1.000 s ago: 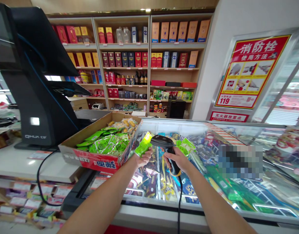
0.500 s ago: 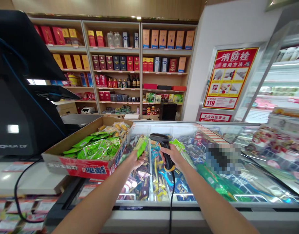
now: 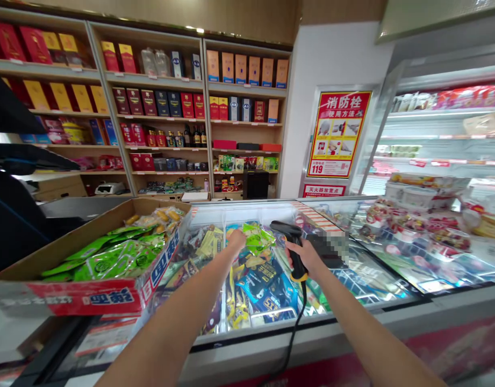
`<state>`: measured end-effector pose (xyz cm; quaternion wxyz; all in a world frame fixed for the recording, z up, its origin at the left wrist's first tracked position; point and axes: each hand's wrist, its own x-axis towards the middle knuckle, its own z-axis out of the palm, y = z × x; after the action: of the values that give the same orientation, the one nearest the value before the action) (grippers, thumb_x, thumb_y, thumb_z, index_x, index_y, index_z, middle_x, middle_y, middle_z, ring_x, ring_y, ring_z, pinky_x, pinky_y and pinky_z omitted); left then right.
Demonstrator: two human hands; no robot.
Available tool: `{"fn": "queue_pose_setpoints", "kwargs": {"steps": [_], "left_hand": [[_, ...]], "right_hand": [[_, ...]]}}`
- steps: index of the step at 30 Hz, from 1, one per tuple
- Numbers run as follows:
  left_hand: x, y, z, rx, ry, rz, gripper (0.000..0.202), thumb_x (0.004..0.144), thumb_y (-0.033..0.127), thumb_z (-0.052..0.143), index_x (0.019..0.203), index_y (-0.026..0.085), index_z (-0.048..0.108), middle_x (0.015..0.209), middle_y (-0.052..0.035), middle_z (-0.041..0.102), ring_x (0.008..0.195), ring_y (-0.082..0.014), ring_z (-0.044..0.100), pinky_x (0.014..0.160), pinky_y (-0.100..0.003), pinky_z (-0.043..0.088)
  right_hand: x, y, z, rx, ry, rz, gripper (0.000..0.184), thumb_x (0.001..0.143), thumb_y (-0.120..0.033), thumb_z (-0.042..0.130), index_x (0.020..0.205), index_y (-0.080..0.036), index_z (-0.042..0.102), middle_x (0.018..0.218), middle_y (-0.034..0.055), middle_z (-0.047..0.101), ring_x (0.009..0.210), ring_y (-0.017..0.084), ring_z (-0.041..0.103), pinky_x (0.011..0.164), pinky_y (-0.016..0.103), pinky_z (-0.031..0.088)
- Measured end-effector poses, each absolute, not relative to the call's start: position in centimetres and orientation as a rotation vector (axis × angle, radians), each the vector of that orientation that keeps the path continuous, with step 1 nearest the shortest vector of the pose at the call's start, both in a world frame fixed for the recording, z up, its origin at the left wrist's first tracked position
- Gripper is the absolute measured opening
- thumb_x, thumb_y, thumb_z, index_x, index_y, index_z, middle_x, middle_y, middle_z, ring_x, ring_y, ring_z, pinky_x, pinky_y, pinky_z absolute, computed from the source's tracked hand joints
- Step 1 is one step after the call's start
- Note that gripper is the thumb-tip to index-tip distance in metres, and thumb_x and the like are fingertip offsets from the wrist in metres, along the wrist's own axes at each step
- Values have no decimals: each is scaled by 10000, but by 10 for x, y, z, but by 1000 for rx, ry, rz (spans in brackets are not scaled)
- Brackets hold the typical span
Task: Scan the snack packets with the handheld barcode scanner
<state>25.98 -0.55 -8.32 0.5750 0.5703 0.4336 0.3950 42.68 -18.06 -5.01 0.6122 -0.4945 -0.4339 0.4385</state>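
My left hand is closed at the left edge of a shiny green snack packet over the freezer's glass top; its fingertips are hidden. More green packaging overlaps there, so I cannot tell where one packet stops. My right hand is wrapped round the handle of a black barcode scanner with a yellow base end. The scanner's head points left, towards the green packets, and its cable hangs down over the freezer's front edge. At the left stands an open cardboard box holding green packets and small yellowish packs.
The chest freezer shows colourful packs under its glass. A dark pixelated object lies right of the scanner. A black checkout terminal stands far left. Shelves with boxed bottles and a red fire-hydrant sign are behind.
My view has turned right. My left hand has carried the green packet rightward, away from the cardboard box, to the green packaging near the scanner. My right hand still grips the scanner.
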Motion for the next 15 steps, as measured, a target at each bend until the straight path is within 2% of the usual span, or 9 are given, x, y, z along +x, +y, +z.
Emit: {"fn": "queue_pose_setpoints", "kwargs": {"steps": [2,3,5,7,10,15], "left_hand": [[265,-16,-81,1486,1181,943,257,827,231,572,1054,108,580,1175,-213,584,1187,-311,506,895,-384,426],[266,-22,-81,1625,1260,927,364,813,264,591,1142,112,561,1271,-224,540,1277,-332,434,965,-400,388],[267,-34,-86,2018,1389,829,598,780,382,632,1312,153,484,1399,-203,460,1358,-343,351,1052,-414,322],[268,-44,-93,2369,1451,666,745,744,461,661,1398,188,430,1472,-192,391,1365,-360,351,1074,-426,303],[276,-46,-103,2577,1496,520,747,776,422,653,1433,157,414,1508,-236,326,1381,-379,330,1074,-432,299],[299,-28,-109,2703,1553,535,635,885,362,536,1437,82,391,1408,-268,457,1384,-327,345,1077,-429,303]], "right_hand": [[430,-183,-51,-1135,-995,1010,339,627,-425,762,687,-185,530,502,-33,566,379,99,490,345,228,430],[431,-183,-51,-1131,-997,1008,343,626,-429,762,692,-186,529,500,-35,565,375,99,488,343,228,430],[433,-183,-54,-1125,-998,1005,357,623,-434,765,715,-185,527,502,-38,568,371,97,486,335,223,427],[435,-180,-57,-1118,-991,1006,375,620,-434,771,756,-181,530,513,-40,578,375,98,493,332,218,427],[434,-176,-62,-1095,-965,1022,404,614,-424,778,827,-181,535,524,-44,589,381,100,501,332,214,429],[424,-167,-61,-1087,-970,1026,364,626,-414,764,775,-185,524,514,-45,580,378,100,502,333,215,431]]}}
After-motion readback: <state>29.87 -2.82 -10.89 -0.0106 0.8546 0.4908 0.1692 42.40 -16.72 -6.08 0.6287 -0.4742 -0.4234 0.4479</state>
